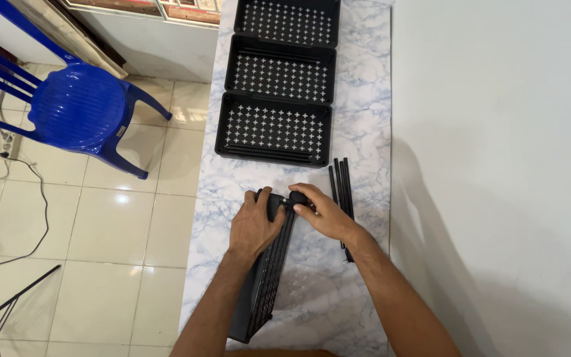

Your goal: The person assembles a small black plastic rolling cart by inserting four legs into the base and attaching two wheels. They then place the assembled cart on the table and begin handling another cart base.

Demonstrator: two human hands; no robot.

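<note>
A black perforated plastic tray (266, 284) stands on its edge on the marble-patterned counter (219, 192), running from the near edge toward the middle. My left hand (254, 225) grips its far corner from the left. My right hand (322, 213) pinches a small round black piece (298, 197) at the tray's top corner. Several thin black rods (342, 192) lie side by side just right of my right hand, partly hidden under my wrist.
Three black perforated trays (274, 129) (281, 69) (287, 21) lie flat in a row at the counter's far end. A white wall (497, 165) borders the counter's right side. A blue plastic chair (77, 109) stands on the tiled floor at left, near a cable and tripod legs.
</note>
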